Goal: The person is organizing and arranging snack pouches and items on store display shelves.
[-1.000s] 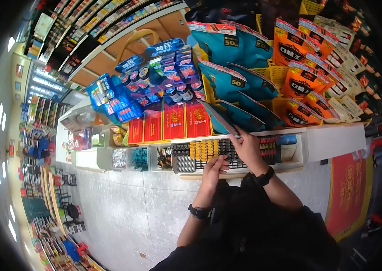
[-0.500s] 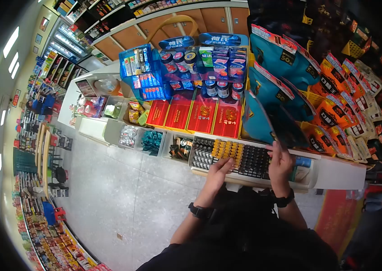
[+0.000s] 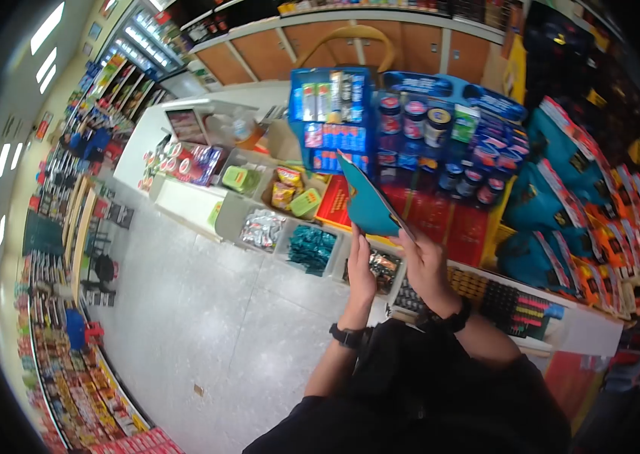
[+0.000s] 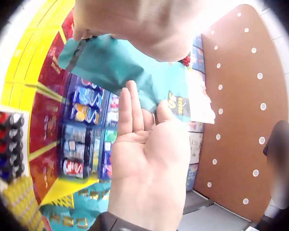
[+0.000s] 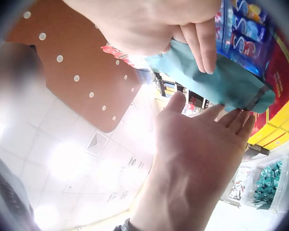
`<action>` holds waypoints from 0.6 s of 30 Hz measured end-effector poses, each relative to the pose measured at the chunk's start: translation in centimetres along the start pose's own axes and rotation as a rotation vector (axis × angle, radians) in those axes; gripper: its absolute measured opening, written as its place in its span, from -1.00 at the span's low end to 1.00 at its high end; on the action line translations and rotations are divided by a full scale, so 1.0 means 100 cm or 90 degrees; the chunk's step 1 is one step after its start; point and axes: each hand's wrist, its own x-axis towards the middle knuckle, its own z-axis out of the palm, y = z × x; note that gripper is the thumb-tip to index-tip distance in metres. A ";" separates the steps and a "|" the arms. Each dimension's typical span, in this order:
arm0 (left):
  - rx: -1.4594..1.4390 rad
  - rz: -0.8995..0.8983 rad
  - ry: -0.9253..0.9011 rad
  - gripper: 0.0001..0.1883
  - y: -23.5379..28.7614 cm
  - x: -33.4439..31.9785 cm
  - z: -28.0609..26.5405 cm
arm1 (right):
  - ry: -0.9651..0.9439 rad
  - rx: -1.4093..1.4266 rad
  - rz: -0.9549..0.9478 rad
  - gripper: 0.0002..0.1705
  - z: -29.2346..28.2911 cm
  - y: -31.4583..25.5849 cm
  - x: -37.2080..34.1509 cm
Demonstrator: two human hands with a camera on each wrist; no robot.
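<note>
A teal bag (image 3: 371, 204) stands tilted in the air above both hands. My left hand (image 3: 362, 274) touches it from the left, palm up in the left wrist view, with two straight fingers against the bag (image 4: 120, 67) and the thumb bent beside its edge. My right hand (image 3: 430, 272) is at the bag's other side. In the right wrist view, the right hand (image 5: 197, 154) has its fingertips at the bag's lower edge (image 5: 207, 79), tips partly hidden, thumb apart from it.
Blue candy racks (image 3: 331, 113) and red boxes (image 3: 430, 219) stand behind the bag. Along the counter's front run bins of silver packets (image 3: 262, 229) and teal packets (image 3: 311, 248), and a tray of small black and yellow items (image 3: 467, 286). More teal bags (image 3: 539, 200) hang at right.
The teal bag has come up and left from beside the display, with the right hand at it. My left hand has left the tray and now touches the bag. The head view has turned left.
</note>
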 end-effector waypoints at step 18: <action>-0.003 -0.068 0.070 -0.22 0.019 0.027 -0.057 | -0.083 -0.106 0.010 -0.69 0.002 0.004 0.005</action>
